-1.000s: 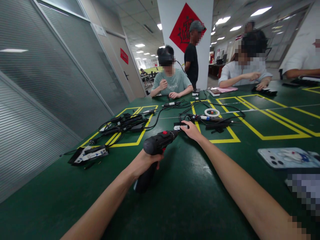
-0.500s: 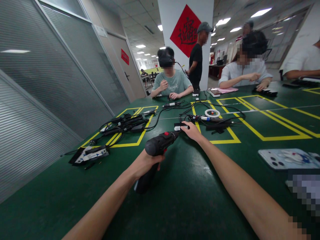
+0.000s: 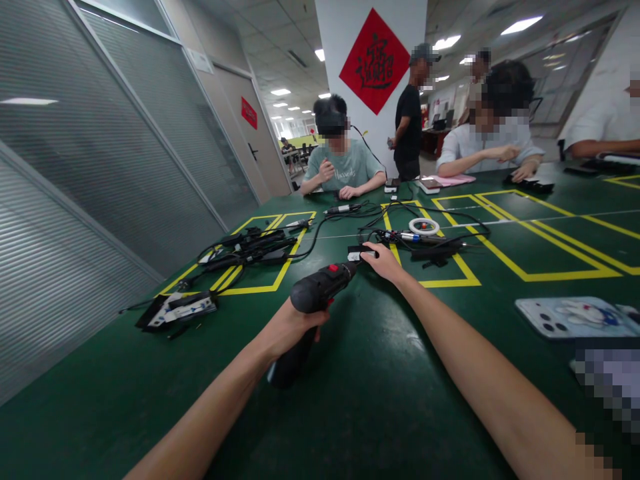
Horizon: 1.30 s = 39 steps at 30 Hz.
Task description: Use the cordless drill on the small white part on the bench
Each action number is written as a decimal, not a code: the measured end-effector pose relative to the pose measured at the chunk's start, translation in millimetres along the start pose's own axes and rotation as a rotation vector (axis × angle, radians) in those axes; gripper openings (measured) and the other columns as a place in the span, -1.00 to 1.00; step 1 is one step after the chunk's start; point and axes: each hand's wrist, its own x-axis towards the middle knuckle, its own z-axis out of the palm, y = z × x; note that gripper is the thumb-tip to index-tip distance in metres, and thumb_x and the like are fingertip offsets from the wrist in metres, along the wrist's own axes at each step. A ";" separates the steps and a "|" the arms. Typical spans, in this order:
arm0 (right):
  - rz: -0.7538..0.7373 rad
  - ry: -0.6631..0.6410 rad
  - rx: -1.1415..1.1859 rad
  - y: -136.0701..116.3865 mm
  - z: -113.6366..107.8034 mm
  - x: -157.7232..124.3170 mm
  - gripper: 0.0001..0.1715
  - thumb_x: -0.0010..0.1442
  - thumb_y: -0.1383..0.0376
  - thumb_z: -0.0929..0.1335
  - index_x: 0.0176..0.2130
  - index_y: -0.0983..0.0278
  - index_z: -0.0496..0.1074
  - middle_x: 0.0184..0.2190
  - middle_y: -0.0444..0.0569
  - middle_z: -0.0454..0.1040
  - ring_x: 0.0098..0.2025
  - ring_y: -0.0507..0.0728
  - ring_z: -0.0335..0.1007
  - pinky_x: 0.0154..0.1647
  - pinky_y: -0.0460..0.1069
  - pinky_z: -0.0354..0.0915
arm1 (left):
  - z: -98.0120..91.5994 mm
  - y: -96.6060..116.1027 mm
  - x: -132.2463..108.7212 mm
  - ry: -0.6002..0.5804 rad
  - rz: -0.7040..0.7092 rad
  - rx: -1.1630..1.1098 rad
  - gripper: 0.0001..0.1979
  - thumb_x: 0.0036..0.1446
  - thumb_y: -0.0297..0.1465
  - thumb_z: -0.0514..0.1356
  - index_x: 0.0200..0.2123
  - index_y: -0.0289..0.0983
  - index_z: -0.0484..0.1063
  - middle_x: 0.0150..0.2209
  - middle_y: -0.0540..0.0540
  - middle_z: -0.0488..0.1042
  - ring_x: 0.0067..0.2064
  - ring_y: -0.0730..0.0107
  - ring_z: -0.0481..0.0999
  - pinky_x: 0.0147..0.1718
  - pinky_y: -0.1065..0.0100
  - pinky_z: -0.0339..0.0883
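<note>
Camera: single, worn on the head | Position: above a green table, behind the wearer's forearms | Facing: forward and down, across to a white pillar | Nearness: left hand and right hand near, mid-frame; pillar well beyond

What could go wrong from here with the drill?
1. Slip: the drill in the left hand points at the box, and the right hand is close to the drill's tip; a slip might nick a finger.
2. Twist: only the right hand seems to steady the box, with no clamp in view, so it could turn or shift under load.
</note>
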 end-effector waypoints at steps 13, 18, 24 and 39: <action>0.017 -0.010 0.009 -0.9 -1.3 -1.8 -0.52 0.11 0.09 0.26 -0.01 0.20 0.35 -0.10 0.00 0.36 -0.06 0.12 0.30 0.02 0.01 0.16 | -0.1 -4.2 2.6 0.012 0.022 -0.028 -0.69 -0.11 -0.43 0.13 -0.21 -0.33 0.31 -0.41 -0.02 0.37 -0.57 0.49 0.34 -0.53 0.38 0.25; 0.012 -0.013 0.009 -2.9 -2.5 -2.8 -0.52 0.11 0.09 0.26 0.00 0.19 0.34 -0.10 -0.01 0.36 -0.06 0.12 0.30 0.02 0.00 0.15 | -0.9 -4.8 2.7 0.006 0.020 -0.015 -0.72 -0.11 -0.44 0.13 -0.24 -0.33 0.31 -0.41 -0.03 0.37 -0.57 0.48 0.35 -0.54 0.38 0.26; 0.017 -0.013 0.012 -4.4 -3.3 -3.2 -0.53 0.12 0.10 0.26 0.00 0.20 0.35 -0.10 0.00 0.37 -0.07 0.12 0.30 0.02 0.00 0.15 | -1.1 -4.8 2.7 -0.006 0.035 -0.037 -0.71 -0.09 -0.44 0.13 -0.21 -0.32 0.29 -0.37 -0.04 0.37 -0.56 0.50 0.35 -0.53 0.38 0.28; 0.016 -0.015 0.007 -4.9 -3.2 -3.6 -0.53 0.11 0.11 0.26 0.00 0.21 0.34 -0.08 0.00 0.36 -0.05 0.12 0.30 0.03 0.00 0.15 | -0.8 -3.4 3.4 0.013 0.018 -0.017 -0.69 -0.11 -0.46 0.13 -0.21 -0.32 0.32 -0.46 0.00 0.35 -0.57 0.49 0.33 -0.54 0.39 0.25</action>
